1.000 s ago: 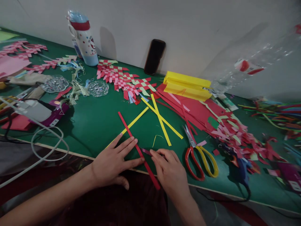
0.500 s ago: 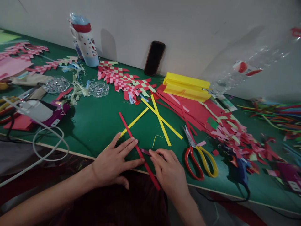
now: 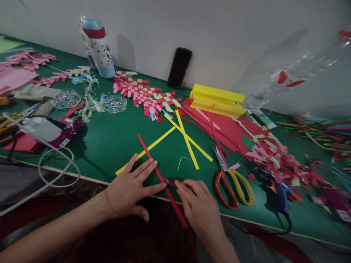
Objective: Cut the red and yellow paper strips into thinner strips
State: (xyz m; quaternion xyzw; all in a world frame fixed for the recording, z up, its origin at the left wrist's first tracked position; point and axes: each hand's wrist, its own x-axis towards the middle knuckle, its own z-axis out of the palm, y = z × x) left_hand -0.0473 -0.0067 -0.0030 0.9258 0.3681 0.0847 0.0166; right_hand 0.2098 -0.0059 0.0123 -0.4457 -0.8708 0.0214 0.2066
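Observation:
A narrow red paper strip [image 3: 149, 155] slants over the table's front edge, its lower end sticking out past it. My left hand [image 3: 131, 188] lies flat with spread fingers, fingertips touching the strip's left side. Beneath the strip's upper part runs a yellow paper strip [image 3: 161, 138]. In my right hand [image 3: 199, 199] a thin, flat, dark purple piece [image 3: 170, 182] is pinched; its tip meets the red strip's right edge. I cannot tell what kind of thing it is. Farther back, two more yellow strips [image 3: 192, 151] lie crossed.
Red-and-yellow-handled scissors [image 3: 225, 175] lie right of my right hand. Behind are woven paper pieces [image 3: 142, 95], a phone [image 3: 179, 67] against the wall, folded yellow paper [image 3: 216, 100] and a bottle [image 3: 100, 51]. Paper scraps [image 3: 271, 153] cover the right; a white cable [image 3: 55, 146] loops at left.
The red strip has slid slightly down toward me, its lower end farther past the edge. My right hand with the purple piece has shifted a little down; my left hand moved slightly left.

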